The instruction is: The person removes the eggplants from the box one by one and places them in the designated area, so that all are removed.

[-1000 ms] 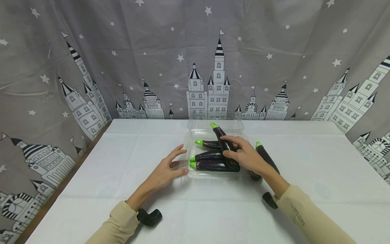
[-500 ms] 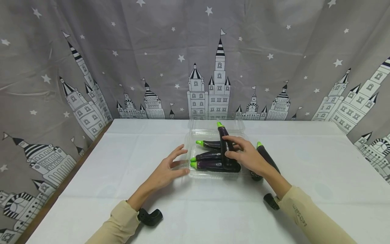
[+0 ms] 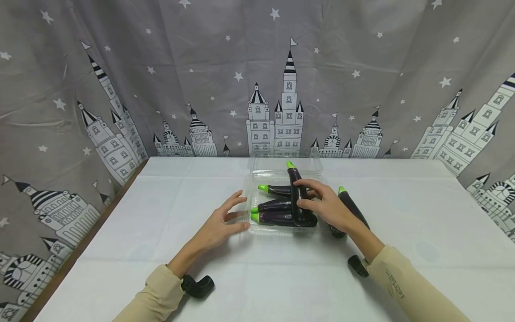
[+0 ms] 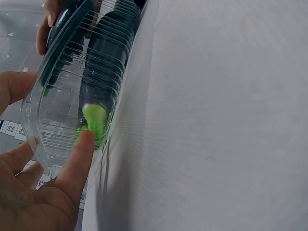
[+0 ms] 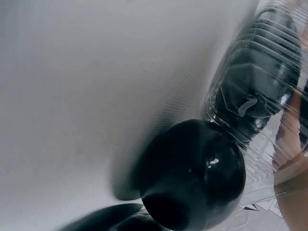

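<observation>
In the head view my right hand [image 3: 327, 206] grips a dark purple eggplant [image 3: 298, 197] with a bright green stem end. It points away from me, crosswise over several eggplants [image 3: 275, 218] lying sideways in a clear plastic clamshell box [image 3: 257, 178]. My left hand [image 3: 216, 228] is at the box's left end, its fingers spread. In the left wrist view the thumb [image 4: 79, 161] presses the clear wall near a green stem end [image 4: 95, 118], and other fingers are at the rim. The right wrist view shows parts of the right hand [image 5: 293, 197] behind the clear plastic.
Two more eggplants lie right of the box: one [image 3: 354, 208] points away to the left, and the rounded end of another [image 3: 337, 231] shows beside my right wrist. The box's lid [image 3: 285, 165] stands open at the back. A white cloth [image 3: 257, 277] covers the table.
The held eggplant has turned: its green stem end has swung right, so it lies straighter over the others. The left hand has stayed in place.
</observation>
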Action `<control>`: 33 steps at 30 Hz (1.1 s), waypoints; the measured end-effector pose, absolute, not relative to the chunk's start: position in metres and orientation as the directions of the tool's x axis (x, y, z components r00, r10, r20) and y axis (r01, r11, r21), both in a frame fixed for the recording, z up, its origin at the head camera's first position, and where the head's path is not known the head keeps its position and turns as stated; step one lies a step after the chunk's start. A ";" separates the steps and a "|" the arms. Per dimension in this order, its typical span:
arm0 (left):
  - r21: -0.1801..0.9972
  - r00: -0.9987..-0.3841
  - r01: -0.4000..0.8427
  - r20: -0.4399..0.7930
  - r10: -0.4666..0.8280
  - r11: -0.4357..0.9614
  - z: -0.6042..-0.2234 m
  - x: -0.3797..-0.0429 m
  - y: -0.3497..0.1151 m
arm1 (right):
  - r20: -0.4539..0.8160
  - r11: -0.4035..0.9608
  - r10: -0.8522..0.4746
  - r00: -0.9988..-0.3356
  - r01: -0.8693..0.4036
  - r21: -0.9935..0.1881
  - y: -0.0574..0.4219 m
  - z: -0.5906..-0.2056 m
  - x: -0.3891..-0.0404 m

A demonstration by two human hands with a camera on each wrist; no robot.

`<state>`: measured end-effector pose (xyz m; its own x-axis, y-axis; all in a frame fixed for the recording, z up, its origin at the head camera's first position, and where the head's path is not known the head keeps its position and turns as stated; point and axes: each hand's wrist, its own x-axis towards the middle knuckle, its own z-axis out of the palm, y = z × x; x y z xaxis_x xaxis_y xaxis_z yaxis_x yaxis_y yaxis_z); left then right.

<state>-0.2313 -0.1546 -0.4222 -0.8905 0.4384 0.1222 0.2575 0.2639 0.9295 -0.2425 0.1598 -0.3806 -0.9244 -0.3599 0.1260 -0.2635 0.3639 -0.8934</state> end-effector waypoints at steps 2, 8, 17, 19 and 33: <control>0.930 -0.890 0.256 0.120 0.440 0.265 -0.422 -0.231 -0.154 | 0.130 0.358 -0.359 -0.924 -0.264 -0.896 0.160 -0.381 -0.242; 0.931 -0.895 0.248 0.115 0.430 0.268 -0.421 -0.231 -0.155 | 0.133 0.337 -0.361 -0.923 -0.262 -0.904 0.159 -0.383 -0.244; 0.930 -0.896 0.249 0.115 0.430 0.271 -0.422 -0.232 -0.154 | 0.133 0.360 -0.350 -0.927 -0.264 -0.895 0.160 -0.383 -0.244; 0.927 -0.895 0.254 0.118 0.430 0.275 -0.423 -0.232 -0.154 | 0.131 0.367 -0.347 -0.929 -0.263 -0.892 0.160 -0.383 -0.244; 0.929 -0.894 0.252 0.117 0.432 0.271 -0.421 -0.231 -0.154 | 0.134 0.338 -0.352 -0.926 -0.259 -0.905 0.160 -0.383 -0.244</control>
